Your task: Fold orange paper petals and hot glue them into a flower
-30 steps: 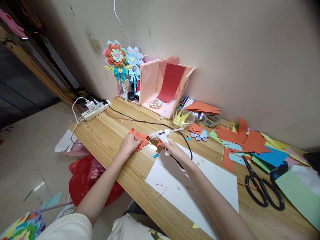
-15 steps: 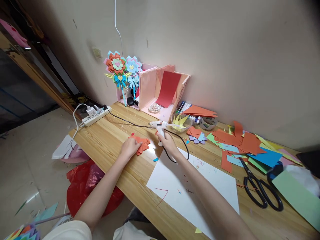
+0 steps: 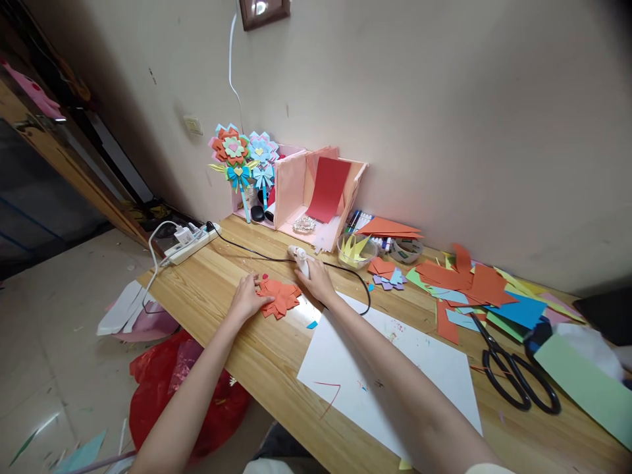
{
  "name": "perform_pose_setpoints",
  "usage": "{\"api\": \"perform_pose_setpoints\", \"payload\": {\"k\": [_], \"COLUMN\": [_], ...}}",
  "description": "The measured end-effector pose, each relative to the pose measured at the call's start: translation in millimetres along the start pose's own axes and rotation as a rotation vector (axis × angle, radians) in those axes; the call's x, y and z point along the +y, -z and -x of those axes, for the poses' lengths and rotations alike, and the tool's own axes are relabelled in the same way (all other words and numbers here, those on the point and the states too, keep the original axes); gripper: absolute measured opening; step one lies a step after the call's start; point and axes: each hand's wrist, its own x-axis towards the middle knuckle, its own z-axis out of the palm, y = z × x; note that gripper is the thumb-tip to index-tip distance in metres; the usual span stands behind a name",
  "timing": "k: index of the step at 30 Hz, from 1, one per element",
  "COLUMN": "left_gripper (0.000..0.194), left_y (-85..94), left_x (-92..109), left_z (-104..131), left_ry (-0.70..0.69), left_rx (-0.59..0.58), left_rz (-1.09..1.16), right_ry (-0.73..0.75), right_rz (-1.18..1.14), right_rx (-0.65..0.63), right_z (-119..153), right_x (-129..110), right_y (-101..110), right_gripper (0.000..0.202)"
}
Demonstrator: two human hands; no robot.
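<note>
An orange paper flower (image 3: 279, 298) lies flat on the wooden table (image 3: 237, 263). At its left edge is my left hand (image 3: 248, 297), thumb resting on a petal and fingers apart. My right hand (image 3: 316, 280) is wrapped round the handle of a white glue gun (image 3: 299, 255), just above and right of the flower. The gun's nozzle is hard to make out from this angle. A small red paper piece (image 3: 265, 276) sits above the flower, and a small blue scrap (image 3: 312, 324) to its lower right.
A white sheet (image 3: 385, 375) lies under my right forearm. Black scissors (image 3: 513, 368) and coloured paper scraps (image 3: 459, 283) are at the right. Behind stand a pink box (image 3: 291, 187) and paper flowers (image 3: 232, 148); a power strip (image 3: 190, 245) is at the left.
My right hand has turned the glue gun and brought it lower and left. My left hand's fingers have spread, uncovering more of the orange flower. The view has shifted upward.
</note>
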Motion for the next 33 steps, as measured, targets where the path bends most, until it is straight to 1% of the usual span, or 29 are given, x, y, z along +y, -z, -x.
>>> {"api": "perform_pose_setpoints", "payload": {"k": [2, 4, 7, 9, 12, 14, 15, 16, 18, 21, 22, 23, 25, 27, 29, 31, 33], "left_gripper": [0.072, 0.057, 0.042, 0.042, 0.043, 0.043, 0.041, 0.038, 0.031, 0.018, 0.016, 0.015, 0.016, 0.018, 0.018, 0.015, 0.016], "left_y": [-0.5, 0.9, 4.5, 7.7, 13.5, 16.4, 16.7, 16.1, 11.7, -1.2, -6.4, -11.8, -23.1, -35.0, -47.9, -61.3, -74.3], "left_x": [0, 2, 7, 10, 20, 31, 38, 45, 62, 86, 93, 99, 111, 121, 131, 140, 150], "left_z": [-3, -4, -2, 3, 15, 26, 32, 38, 51, 65, 68, 70, 70, 68, 66, 63, 60], "left_ry": [-0.006, -0.015, -0.008, 0.006, 0.023, 0.028, 0.022, 0.007, -0.081, -0.345, -0.436, -0.525, -0.68, -0.79, -0.858, -0.914, -0.935], "left_rx": [-0.031, -0.092, -0.223, -0.285, -0.319, -0.33, -0.32, -0.273, -0.156, 0.02, 0.049, 0.055, 0.009, -0.07, -0.122, -0.108, -0.005], "left_rz": [0.019, 0.055, 0.204, 0.332, 0.5, 0.562, 0.574, 0.575, 0.553, 0.368, 0.303, 0.245, 0.157, 0.102, 0.079, 0.092, 0.148], "right_ry": [0.001, -0.017, -0.057, -0.084, -0.136, -0.202, -0.241, -0.283, -0.338, -0.377, -0.396, -0.423, -0.497, -0.558, -0.576, -0.565, -0.548], "right_rz": [-0.033, -0.083, -0.176, -0.243, -0.338, -0.426, -0.488, -0.551, -0.643, -0.711, -0.735, -0.762, -0.802, -0.796, -0.76, -0.739, -0.738], "right_rx": [0.017, 0.081, 0.221, 0.252, 0.204, 0.123, 0.068, 0.014, -0.052, -0.076, -0.07, -0.066, -0.089, -0.13, -0.136, -0.087, -0.034], "right_z": [6, 16, 37, 53, 75, 88, 93, 97, 102, 106, 106, 107, 109, 112, 116, 119, 121], "right_x": [-1, -2, -6, -8, -10, -10, -10, -10, -9, -5, -3, 0, 6, 12, 17, 22, 26], "right_y": [5, 12, 27, 39, 60, 74, 82, 90, 106, 129, 137, 145, 159, 173, 184, 193, 201], "right_gripper": [0.034, 0.037, 0.029, 0.026, 0.024, 0.024, 0.024, 0.024, 0.025, 0.031, 0.034, 0.036, 0.039, 0.037, 0.032, 0.03, 0.03]}}
